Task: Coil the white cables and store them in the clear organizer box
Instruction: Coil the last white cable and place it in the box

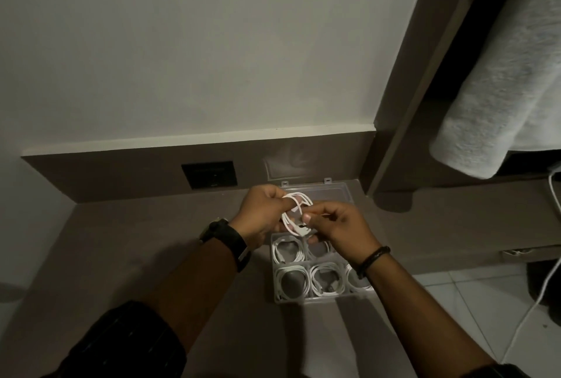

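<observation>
Two bare forearms reach up from the bottom edge over a brown desk [127, 256], the left one coming out of a dark rolled sleeve [127, 344] and wearing a black watch [226, 236], the right one a dark braided bracelet [372, 259]. Left hand [261, 215] and right hand [343, 225] meet just above the clear organizer box [277, 298], both closed on one white cable [296, 210] that is looped into a small coil between them; the left fingers pinch its far side and the right thumb and fingers pinch its near end. Below the hands the box sits open on the desk, its lid [337, 190] laid back toward the wall. Coiled white cables [291, 282] fill the compartments that show: the three in the near row and two behind them, partly hidden by the hands. On the back panel sits a dark socket plate [209, 174], and a grey towel [498, 89] hangs at upper right.
</observation>
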### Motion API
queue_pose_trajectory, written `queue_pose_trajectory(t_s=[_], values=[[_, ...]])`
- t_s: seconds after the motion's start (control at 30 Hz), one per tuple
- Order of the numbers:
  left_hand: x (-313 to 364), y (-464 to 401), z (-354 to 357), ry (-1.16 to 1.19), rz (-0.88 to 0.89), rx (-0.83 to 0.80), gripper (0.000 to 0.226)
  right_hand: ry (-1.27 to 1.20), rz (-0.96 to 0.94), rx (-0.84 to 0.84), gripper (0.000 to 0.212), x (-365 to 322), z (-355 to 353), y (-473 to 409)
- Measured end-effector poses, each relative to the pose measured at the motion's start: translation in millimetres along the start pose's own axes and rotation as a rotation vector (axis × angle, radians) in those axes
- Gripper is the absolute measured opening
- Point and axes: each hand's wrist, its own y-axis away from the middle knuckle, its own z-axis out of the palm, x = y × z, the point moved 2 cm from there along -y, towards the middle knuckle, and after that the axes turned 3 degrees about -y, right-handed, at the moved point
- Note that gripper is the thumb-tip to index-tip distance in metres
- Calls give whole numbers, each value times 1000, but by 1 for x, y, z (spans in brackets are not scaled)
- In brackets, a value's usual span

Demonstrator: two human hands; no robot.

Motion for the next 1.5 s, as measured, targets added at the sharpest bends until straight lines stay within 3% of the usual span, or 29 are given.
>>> queue_pose_trajectory(t_s=[0.23, 0.33, 0.5, 0.63, 0.77, 0.8, 0.93, 1.1, 1.4, 1.5], values=[[-33, -11, 47, 115, -157, -333, 13, 30, 114, 286, 47, 47, -58, 6], [-48, -22, 75, 10, -168, -280, 22, 88, 143, 372, 36, 68, -84, 14], [-58, -44, 108, -365, -39, -80, 17, 247, 120, 486, 43, 80, -103, 12], [-65, -56, 114, -575, 111, -34, 16, 569, 50, 429, 26, 93, -103, 9], [-67, -62, 118, -1093, 273, -103, 15, 889, 82, 335, 12, 111, -106, 12], [-68, -63, 118, -1201, 311, -124, 16, 831, 130, 357, 8, 113, -107, 12], [-78, -62, 121, -1507, 478, -289, 20, 598, 211, 451, 25, 117, -109, 3], [-98, -50, 120, -1362, 510, -274, 18, 696, 123, 382, 40, 120, -108, 1], [-93, -51, 115, -1556, 538, -311, 26, 755, 174, 331, 13, 111, -103, -3], [-87, -51, 116, -1622, 462, -360, 35, 890, 111, 179, 14, 110, -109, -3]])
